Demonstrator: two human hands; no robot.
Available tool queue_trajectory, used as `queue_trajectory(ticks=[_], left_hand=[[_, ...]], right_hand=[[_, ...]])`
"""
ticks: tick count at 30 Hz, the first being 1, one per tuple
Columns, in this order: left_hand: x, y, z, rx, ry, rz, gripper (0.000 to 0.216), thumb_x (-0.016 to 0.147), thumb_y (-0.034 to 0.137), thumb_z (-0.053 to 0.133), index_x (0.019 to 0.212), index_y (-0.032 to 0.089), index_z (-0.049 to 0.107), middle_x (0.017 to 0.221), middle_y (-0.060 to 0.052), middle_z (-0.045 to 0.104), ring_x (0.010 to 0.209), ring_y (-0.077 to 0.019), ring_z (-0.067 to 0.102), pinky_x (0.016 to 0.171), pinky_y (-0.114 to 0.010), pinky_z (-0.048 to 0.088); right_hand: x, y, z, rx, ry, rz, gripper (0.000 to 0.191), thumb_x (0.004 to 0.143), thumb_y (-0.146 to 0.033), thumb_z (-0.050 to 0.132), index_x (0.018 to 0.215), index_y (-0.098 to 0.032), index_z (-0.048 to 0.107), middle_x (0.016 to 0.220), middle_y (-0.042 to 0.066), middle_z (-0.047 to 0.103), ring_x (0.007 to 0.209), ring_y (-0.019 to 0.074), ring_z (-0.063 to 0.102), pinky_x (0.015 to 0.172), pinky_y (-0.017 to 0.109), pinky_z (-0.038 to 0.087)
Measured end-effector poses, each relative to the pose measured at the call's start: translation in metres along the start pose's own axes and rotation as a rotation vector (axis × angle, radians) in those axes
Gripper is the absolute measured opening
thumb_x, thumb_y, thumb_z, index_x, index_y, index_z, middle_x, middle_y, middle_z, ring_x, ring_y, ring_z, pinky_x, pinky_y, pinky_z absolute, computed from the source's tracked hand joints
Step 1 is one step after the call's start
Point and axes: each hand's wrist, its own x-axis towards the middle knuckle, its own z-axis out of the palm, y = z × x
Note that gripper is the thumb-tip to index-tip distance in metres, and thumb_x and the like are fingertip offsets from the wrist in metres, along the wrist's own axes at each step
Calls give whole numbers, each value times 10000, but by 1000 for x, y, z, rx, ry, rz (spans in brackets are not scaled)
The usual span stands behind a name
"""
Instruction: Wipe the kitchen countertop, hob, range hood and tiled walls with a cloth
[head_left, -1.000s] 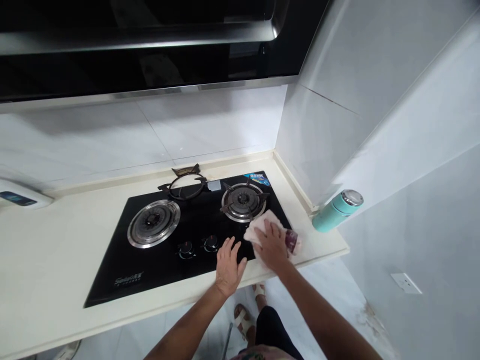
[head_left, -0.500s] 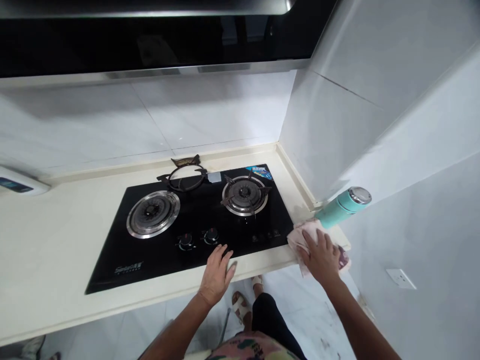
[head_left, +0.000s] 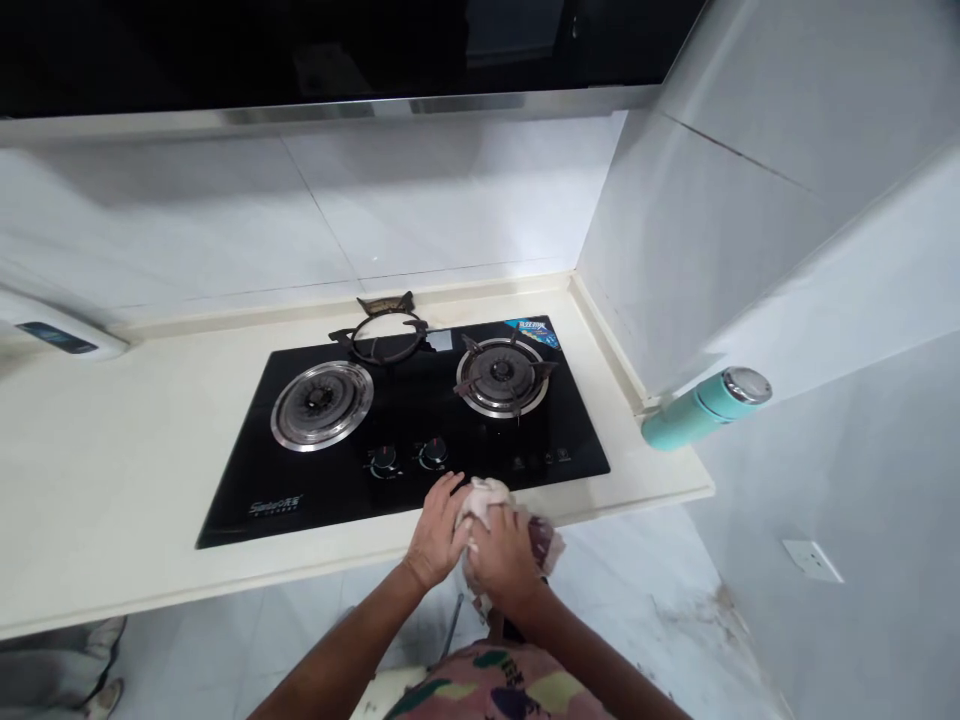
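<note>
As the left hand [head_left: 435,532] and right hand [head_left: 504,560] close around a pink rag [head_left: 484,505], both sets of fingers curl in on it, with neither hand open. The rag sits bunched at the front edge of the hob [head_left: 330,500], partly over the counter [head_left: 97,480]. A dark red patch [head_left: 545,540] shows past the right hand; it could be part of the rag or a separate item, hard to tell.

As things lie, the right burner [head_left: 502,376] has its grate on, so that side looks done. The left burner [head_left: 322,405] is bare, with its grate [head_left: 382,338] off at the back of the hob, so that part is left. The glass looks fairly clean from here, though fine smears can't be ruled out. Two knobs [head_left: 409,457] sit just beyond the hands, and a teal flask [head_left: 705,410] stands well off to the right.
</note>
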Motion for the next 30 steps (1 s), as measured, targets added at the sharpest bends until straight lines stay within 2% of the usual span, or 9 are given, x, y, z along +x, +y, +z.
queue_trajectory(ticks=[2, 5, 9, 12, 16, 19, 24, 27, 30], left_hand=[[-1, 1, -3, -70, 76, -74, 438, 1062, 356, 431, 1480, 232, 478, 1520, -152, 492, 1452, -301, 439, 1196, -569, 422], [-10, 2, -9, -132, 154, -151, 437, 1079, 376, 382, 1487, 241, 464, 1509, -153, 496, 1424, -290, 463, 1185, -567, 432], [-31, -3, -22, -100, 201, -196, 395, 1088, 356, 362, 1440, 256, 512, 1473, -135, 542, 1406, -282, 484, 1174, -560, 441], [-45, -11, -32, -7, 223, -210, 324, 1076, 297, 418, 1355, 266, 579, 1425, -111, 583, 1373, -270, 515, 1159, -539, 458], [-52, -18, -40, 107, 227, -186, 269, 1057, 235, 475, 1278, 268, 625, 1355, -90, 621, 1342, -256, 538, 1130, -511, 480], [-53, -23, -43, 185, 255, -181, 255, 1052, 228, 489, 1264, 258, 627, 1336, -93, 630, 1326, -261, 549, 1104, -506, 490], [-51, -31, -51, 301, 234, -132, 211, 1030, 229, 542, 1216, 232, 642, 1309, -102, 642, 1292, -274, 558, 1063, -473, 493], [-48, -31, -54, 363, 165, -105, 208, 1010, 238, 574, 1197, 218, 662, 1289, -113, 648, 1261, -278, 568, 1028, -446, 492], [-46, -29, -53, 453, 118, -126, 233, 999, 258, 572, 1198, 199, 678, 1272, -134, 651, 1253, -303, 567, 999, -452, 476]], right_hand=[[10, -16, 3, 102, -4, -91, 396, 929, -297, 669, 1314, -204, 679, 1217, 163, 622, 1078, 328, 540, 940, 500, 456], [13, -9, -4, 423, 30, -156, 362, 919, -248, 602, 1269, -188, 671, 1279, 143, 616, 1138, 305, 554, 1018, 492, 463], [12, 50, -30, 1049, 55, 24, 328, 1002, -401, 472, 1235, -248, 645, 1143, 63, 682, 1032, 227, 645, 947, 379, 544], [26, 121, -62, 1151, 134, 156, 488, 1009, -550, 442, 1369, -253, 584, 1275, 83, 665, 1179, 246, 631, 980, 394, 557], [56, 214, -103, 809, 284, 292, 651, 923, -642, 496, 1397, -203, 573, 1334, 141, 639, 1165, 287, 637, 994, 458, 566], [70, 241, -109, 596, 423, 381, 716, 894, -646, 439, 1399, -153, 562, 1426, 212, 555, 1242, 337, 582, 1071, 554, 506], [77, 200, -73, 155, 266, 303, 551, 984, -513, 421, 1451, -274, 589, 1621, 118, 396, 1498, 372, 323, 1210, 643, 291], [94, 180, -63, -199, 193, 309, 586, 1035, -512, 440, 1583, -305, 463, 1710, 118, 212, 1526, 411, 243, 1183, 662, 290], [112, 178, -67, -286, 139, 354, 624, 1063, -537, 427, 1634, -291, 381, 1708, 135, 216, 1515, 403, 271, 1166, 627, 331]])
